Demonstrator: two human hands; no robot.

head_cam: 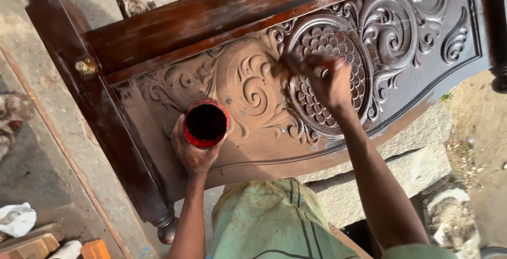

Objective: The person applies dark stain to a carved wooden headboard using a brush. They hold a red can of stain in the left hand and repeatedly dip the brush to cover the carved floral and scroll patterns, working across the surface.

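A carved wooden panel (pixel 253 87) with scrolls and a round scale-patterned medallion lies in front of me; its right part is dark and glossy, its left part pale and dull. My left hand (pixel 193 153) holds a small red can (pixel 206 124) of dark liquid over the pale lower area. My right hand (pixel 327 82) grips a brush (pixel 282 68), blurred, with its tip at the medallion's left rim.
A dark turned post (pixel 100 116) with a brass fitting (pixel 84 67) frames the panel's left side. Stone blocks (pixel 412 164) sit under the right part. White cloth (pixel 17 219) and wood scraps lie on the ground at lower left. My green garment (pixel 269 222) fills the bottom centre.
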